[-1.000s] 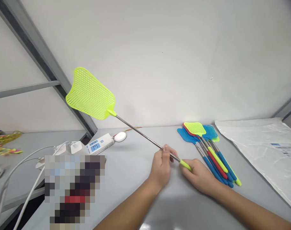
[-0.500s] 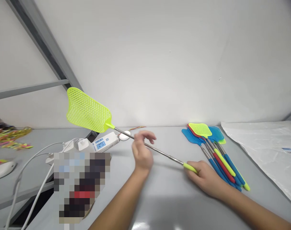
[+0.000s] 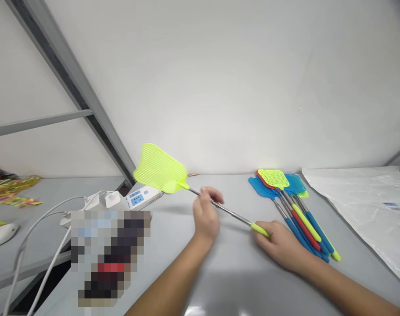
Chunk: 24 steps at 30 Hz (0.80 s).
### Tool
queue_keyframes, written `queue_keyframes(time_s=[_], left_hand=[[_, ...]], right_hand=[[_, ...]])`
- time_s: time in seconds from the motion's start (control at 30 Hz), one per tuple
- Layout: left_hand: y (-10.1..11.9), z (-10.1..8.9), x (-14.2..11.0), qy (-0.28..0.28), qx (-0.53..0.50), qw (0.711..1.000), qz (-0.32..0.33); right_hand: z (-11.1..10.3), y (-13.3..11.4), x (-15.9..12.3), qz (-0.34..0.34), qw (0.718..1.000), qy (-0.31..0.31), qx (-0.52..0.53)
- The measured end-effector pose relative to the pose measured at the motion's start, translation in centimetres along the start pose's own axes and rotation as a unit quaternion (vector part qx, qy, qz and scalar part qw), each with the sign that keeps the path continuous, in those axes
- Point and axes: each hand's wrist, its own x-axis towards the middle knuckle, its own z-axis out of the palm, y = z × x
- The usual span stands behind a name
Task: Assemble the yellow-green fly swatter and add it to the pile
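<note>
A yellow-green fly swatter (image 3: 160, 169) with a telescopic metal rod (image 3: 231, 212) stretches from my right hand up to the left over the grey table (image 3: 226, 272). My right hand (image 3: 280, 245) is closed on its yellow-green handle. My left hand (image 3: 206, 215) pinches the metal rod part way along, fingers closed round it. The swatter's mesh head hangs just above a white power strip (image 3: 138, 198).
A pile of several blue, red and yellow-green fly swatters (image 3: 295, 210) lies right of my right hand. A clear plastic bag (image 3: 367, 206) lies at the far right. White cables (image 3: 38, 232) and plugs sit at the left, with a blurred-out object in front.
The rod has become shorter and the swatter head has come lower and closer to my hands. My left hand, open beside the rod half a second ago, now grips it.
</note>
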Motion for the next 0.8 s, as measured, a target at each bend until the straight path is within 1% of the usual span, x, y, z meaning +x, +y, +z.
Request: queue_keyframes(time_s=[0.03, 0.07, 0.13, 0.23, 0.37, 0.4, 0.43, 0.53, 0.57, 0.6, 0.7, 0.77, 0.8], left_hand=[[-0.2, 0.5, -0.7, -0.053, 0.005, 0.998, -0.016], [-0.4, 0.8, -1.4, -0.092, 0.004, 0.995, -0.031], [-0.6, 1.4, -2.4, -0.147, 0.002, 0.988, -0.052], [-0.7, 1.5, -2.7, -0.171, 0.008, 0.983, -0.063], [-0.6, 0.9, -1.8, -0.193, 0.019, 0.98, -0.04], [-0.5, 0.7, -1.5, -0.185, 0.011, 0.982, -0.033], [-0.5, 0.5, -1.1, -0.162, -0.002, 0.986, -0.027], [-0.5, -0.2, 0.0, -0.052, -0.036, 0.998, -0.011], [-0.5, -0.3, 0.3, -0.036, -0.038, 0.999, -0.007], [-0.6, -0.5, 0.5, -0.039, -0.033, 0.999, -0.003], [-0.6, -0.8, 1.0, -0.081, -0.028, 0.996, 0.008], [-0.5, -0.9, 1.3, -0.07, -0.049, 0.996, 0.021], [-0.4, -0.9, 1.5, -0.047, -0.068, 0.996, 0.025]], right_hand=[[0.0, 0.0, 0.0, 0.0, 1.0, 0.003, 0.004], [0.1, 0.0, 0.1, -0.001, 1.0, 0.005, 0.008], [0.1, 0.0, 0.1, -0.006, 1.0, 0.006, 0.014], [0.0, 0.0, 0.2, -0.009, 1.0, 0.006, 0.018], [-0.1, 0.1, 0.1, -0.009, 0.999, 0.003, 0.035], [-0.1, 0.1, 0.1, -0.01, 0.999, 0.0, 0.038], [-0.1, 0.1, 0.1, -0.012, 0.999, -0.003, 0.038], [0.0, 0.3, 0.1, -0.02, 0.999, -0.014, 0.025], [0.0, 0.3, 0.1, -0.021, 0.999, -0.016, 0.021], [0.0, 0.3, 0.1, -0.022, 0.999, -0.016, 0.02], [-0.2, 0.3, 0.1, -0.014, 0.999, -0.009, 0.049], [-0.4, 0.2, 0.1, -0.008, 0.996, -0.01, 0.084], [-0.5, 0.2, 0.1, -0.006, 0.995, -0.012, 0.098]])
